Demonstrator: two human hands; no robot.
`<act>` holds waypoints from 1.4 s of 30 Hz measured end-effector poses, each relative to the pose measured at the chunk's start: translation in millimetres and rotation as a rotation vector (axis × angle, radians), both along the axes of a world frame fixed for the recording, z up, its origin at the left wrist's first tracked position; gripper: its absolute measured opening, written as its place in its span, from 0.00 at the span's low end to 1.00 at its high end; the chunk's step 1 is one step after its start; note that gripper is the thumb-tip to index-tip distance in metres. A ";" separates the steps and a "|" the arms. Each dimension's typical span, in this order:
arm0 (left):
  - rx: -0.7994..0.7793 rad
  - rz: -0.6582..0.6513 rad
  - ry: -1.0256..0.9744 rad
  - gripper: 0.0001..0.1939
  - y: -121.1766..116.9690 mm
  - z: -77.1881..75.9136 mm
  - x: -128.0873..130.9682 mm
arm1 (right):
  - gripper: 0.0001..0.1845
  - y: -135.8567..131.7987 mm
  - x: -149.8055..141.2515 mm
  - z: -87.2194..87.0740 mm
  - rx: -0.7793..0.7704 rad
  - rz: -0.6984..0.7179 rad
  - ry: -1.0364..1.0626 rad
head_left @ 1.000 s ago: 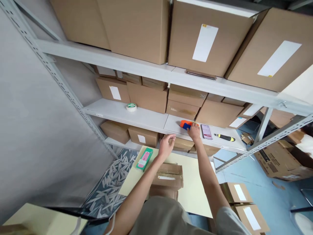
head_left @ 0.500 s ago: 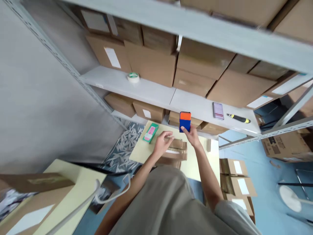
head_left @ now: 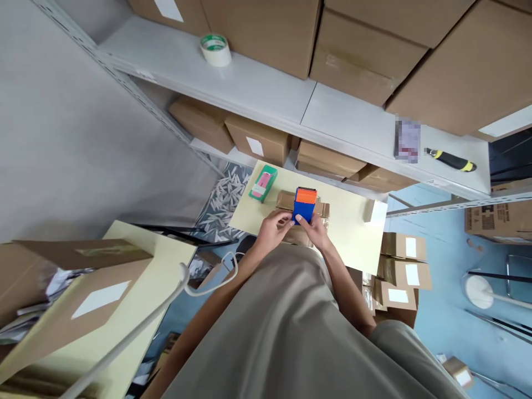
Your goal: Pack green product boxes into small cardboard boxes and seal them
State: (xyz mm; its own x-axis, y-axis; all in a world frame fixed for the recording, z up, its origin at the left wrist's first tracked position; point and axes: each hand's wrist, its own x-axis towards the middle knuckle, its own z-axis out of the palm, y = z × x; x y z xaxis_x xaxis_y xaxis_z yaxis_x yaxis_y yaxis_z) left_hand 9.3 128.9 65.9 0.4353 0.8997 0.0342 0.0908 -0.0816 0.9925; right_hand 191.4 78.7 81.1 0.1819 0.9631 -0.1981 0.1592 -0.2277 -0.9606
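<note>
A blue and orange handheld device (head_left: 304, 203) is held upright over a small cardboard box (head_left: 302, 221) on a pale yellow table (head_left: 353, 227). My right hand (head_left: 316, 230) grips its lower end. My left hand (head_left: 272, 229) closes on it from the left, fingers curled against its bottom edge. The box lies mostly hidden under both hands.
A green and pink packet (head_left: 263, 183) lies at the table's left end. On the white shelf (head_left: 266, 91) above sit a tape roll (head_left: 215, 49), a phone (head_left: 407, 139) and a yellow-black knife (head_left: 451, 159), with cardboard boxes behind. More boxes (head_left: 401, 269) stand on the blue floor at right.
My right hand took the blue and orange device off the shelf and brought it down to the table. My left hand came in and joined it. The view tilted downward.
</note>
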 end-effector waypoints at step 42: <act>-0.242 -0.006 -0.061 0.27 42.4 17.5 -19.9 | 0.28 -18.0 39.3 31.8 -0.243 0.433 -0.300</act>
